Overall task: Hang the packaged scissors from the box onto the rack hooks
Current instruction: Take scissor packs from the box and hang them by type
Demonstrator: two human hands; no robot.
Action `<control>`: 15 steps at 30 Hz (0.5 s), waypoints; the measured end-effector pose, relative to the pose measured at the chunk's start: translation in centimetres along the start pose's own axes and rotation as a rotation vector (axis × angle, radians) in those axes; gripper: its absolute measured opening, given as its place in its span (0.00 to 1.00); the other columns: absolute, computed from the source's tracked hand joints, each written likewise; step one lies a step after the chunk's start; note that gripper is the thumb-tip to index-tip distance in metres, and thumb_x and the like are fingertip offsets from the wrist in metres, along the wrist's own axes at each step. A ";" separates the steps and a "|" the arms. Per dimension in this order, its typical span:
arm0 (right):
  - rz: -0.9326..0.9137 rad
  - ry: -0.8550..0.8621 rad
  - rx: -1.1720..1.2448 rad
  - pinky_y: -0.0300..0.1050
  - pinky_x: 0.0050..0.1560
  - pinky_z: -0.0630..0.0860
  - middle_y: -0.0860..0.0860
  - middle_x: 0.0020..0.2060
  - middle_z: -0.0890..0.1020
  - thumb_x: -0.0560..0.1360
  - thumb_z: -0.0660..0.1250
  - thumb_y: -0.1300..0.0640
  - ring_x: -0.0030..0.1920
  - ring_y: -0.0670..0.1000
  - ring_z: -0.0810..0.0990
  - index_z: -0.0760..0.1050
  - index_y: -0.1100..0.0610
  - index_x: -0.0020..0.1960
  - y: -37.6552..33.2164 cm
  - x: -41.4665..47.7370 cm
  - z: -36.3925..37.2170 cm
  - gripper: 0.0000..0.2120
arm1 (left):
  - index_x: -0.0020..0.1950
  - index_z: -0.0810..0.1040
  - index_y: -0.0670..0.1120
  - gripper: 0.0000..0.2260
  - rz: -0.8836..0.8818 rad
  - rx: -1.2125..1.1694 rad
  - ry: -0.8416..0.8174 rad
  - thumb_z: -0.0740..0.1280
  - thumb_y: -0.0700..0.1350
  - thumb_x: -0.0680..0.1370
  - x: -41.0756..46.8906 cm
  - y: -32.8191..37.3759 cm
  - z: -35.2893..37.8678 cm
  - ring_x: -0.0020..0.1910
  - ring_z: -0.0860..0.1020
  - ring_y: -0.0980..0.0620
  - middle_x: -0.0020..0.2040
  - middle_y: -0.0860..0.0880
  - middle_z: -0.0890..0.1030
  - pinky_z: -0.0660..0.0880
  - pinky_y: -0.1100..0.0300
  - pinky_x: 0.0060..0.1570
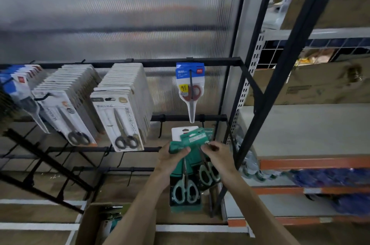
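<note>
- The left hand point(172, 157) grips a stack of green scissor packs point(186, 188) near the top, with its thumb across the front.
- The right hand point(219, 154), at 3 o'clock from the left, pinches the top of the front pack.
- The packs hang down toward 6 o'clock from both hands.
- The box point(88, 222) sits at 7 o'clock.
- A blue pack point(189, 76) hangs at 12 o'clock, from the top rack bar point(152, 63).
</note>
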State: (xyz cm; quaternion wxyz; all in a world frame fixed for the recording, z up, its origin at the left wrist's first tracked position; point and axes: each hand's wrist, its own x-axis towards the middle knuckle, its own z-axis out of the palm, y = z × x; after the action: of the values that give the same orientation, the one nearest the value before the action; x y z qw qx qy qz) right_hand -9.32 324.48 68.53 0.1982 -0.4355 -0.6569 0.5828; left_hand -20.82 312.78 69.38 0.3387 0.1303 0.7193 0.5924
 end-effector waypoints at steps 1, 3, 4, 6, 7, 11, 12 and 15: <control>0.001 0.037 0.011 0.44 0.40 0.73 0.57 0.39 0.84 0.77 0.72 0.54 0.39 0.52 0.81 0.82 0.56 0.45 0.6 0.3 0.1 0.05 | 0.51 0.78 0.45 0.09 0.007 -0.001 -0.009 0.75 0.37 0.75 0.1 -0.2 -0.1 0.34 0.79 0.66 0.42 0.55 0.80 0.71 0.76 0.31; 0.073 0.088 0.078 0.46 0.45 0.76 0.57 0.43 0.85 0.77 0.71 0.54 0.43 0.53 0.83 0.82 0.57 0.45 1.5 0.7 -0.1 0.06 | 0.54 0.79 0.45 0.10 0.002 -0.004 -0.013 0.75 0.38 0.76 0.2 -0.5 -0.4 0.35 0.80 0.66 0.44 0.54 0.82 0.73 0.75 0.32; 0.112 0.099 0.124 0.48 0.47 0.78 0.57 0.44 0.85 0.77 0.71 0.54 0.45 0.54 0.83 0.82 0.57 0.46 1.7 0.6 -0.3 0.06 | 0.56 0.79 0.45 0.11 -0.005 -0.010 -0.012 0.75 0.38 0.76 0.2 -0.5 -0.6 0.37 0.81 0.64 0.47 0.52 0.84 0.74 0.74 0.32; 0.154 0.096 0.185 0.48 0.47 0.79 0.54 0.45 0.85 0.78 0.70 0.56 0.46 0.52 0.83 0.80 0.57 0.46 2.5 0.4 -0.7 0.05 | 0.58 0.79 0.44 0.12 -0.016 -0.017 -0.028 0.75 0.38 0.76 0.4 -0.9 -1.2 0.38 0.84 0.60 0.49 0.49 0.85 0.77 0.71 0.33; 0.141 0.095 0.180 0.47 0.47 0.77 0.53 0.45 0.84 0.79 0.69 0.57 0.45 0.51 0.82 0.79 0.57 0.46 3.0 0.3 -0.8 0.05 | 0.59 0.79 0.43 0.12 -0.020 -0.015 -0.037 0.74 0.38 0.76 0.6 -1.2 -1.5 0.38 0.85 0.60 0.50 0.48 0.85 0.78 0.69 0.34; 0.084 0.073 0.145 0.40 0.42 0.74 0.51 0.44 0.83 0.79 0.69 0.58 0.45 0.50 0.81 0.79 0.59 0.49 4.6 0.5 -0.3 0.03 | 0.58 0.79 0.42 0.12 -0.042 0.002 -0.010 0.74 0.37 0.76 1.5 -2.5 -2.1 0.44 0.86 0.48 0.52 0.41 0.85 0.83 0.56 0.43; 0.076 0.083 0.132 0.39 0.41 0.74 0.51 0.43 0.83 0.79 0.69 0.58 0.45 0.50 0.81 0.78 0.58 0.49 4.7 0.7 0.0 0.03 | 0.56 0.79 0.43 0.10 -0.040 0.013 0.004 0.74 0.36 0.76 1.7 -2.8 -2.2 0.45 0.86 0.46 0.53 0.40 0.85 0.83 0.53 0.45; 0.092 0.175 0.077 0.37 0.35 0.71 0.50 0.41 0.82 0.79 0.68 0.57 0.40 0.46 0.79 0.77 0.57 0.50 5.5 2.3 0.5 0.04 | 0.53 0.80 0.46 0.09 -0.052 0.038 0.043 0.74 0.37 0.76 2.3 -3.5 -2.4 0.45 0.86 0.47 0.50 0.43 0.86 0.83 0.52 0.47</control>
State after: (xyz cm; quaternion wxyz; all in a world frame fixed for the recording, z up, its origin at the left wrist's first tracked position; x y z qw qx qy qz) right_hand -9.10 325.76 62.71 0.2445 -0.5064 -0.5935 0.5759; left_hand -23.24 311.37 65.49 0.3358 0.1053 0.7408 0.5722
